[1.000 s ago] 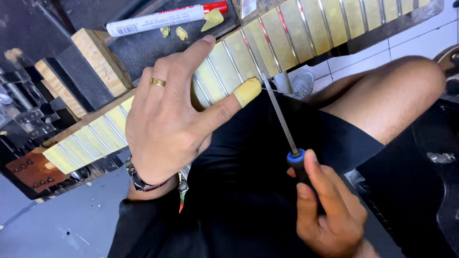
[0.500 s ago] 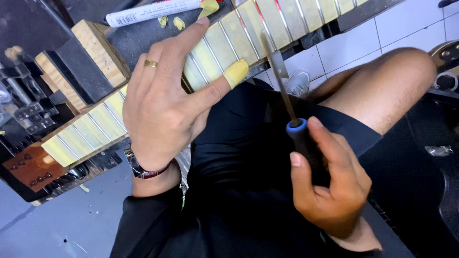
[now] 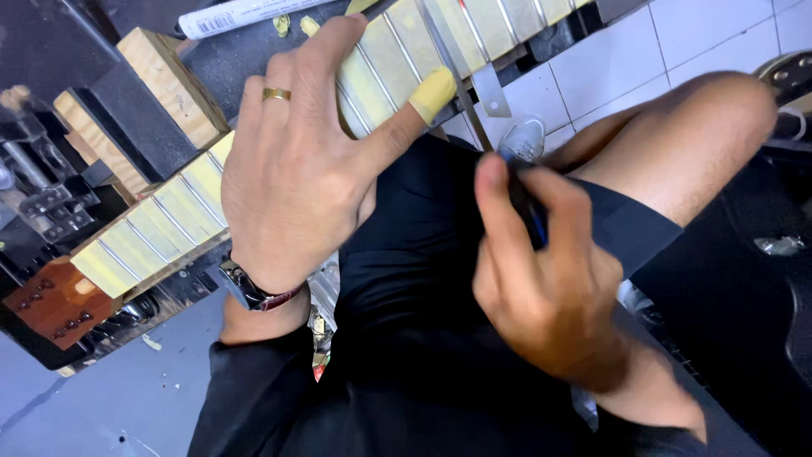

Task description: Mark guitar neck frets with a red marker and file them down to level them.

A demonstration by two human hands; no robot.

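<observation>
sitting over a white tiled floor (image 3: 609, 59), with a cluttered dark workbench (image 3: 228, 63) running along the top and wooden blocks (image 3: 169, 85) propping things up. resting across that bench and the lap, a guitar neck (image 3: 254, 178) with its fretboard masked in strips of yellowish tape between the metal frets. pressing down on the neck with the left hand (image 3: 296, 169), palm flat, fingers spread, the taped thumb (image 3: 431, 89) hooking over the near edge; not gripping, only pinning it steady. closing the right hand (image 3: 550, 288) around the dark handle of a thin metal file (image 3: 461, 80), its blue collar just showing, the blade slanting up over the fretboard just beside the thumb. lying at the far edge of the bench, a white marker (image 3: 245, 15) with small scraps of tape beside it. judging by the grip, working a single fret near the thumb. calling next for a light, level pass along that fret, keeping the blade off the tape and clear of the thumb.
</observation>
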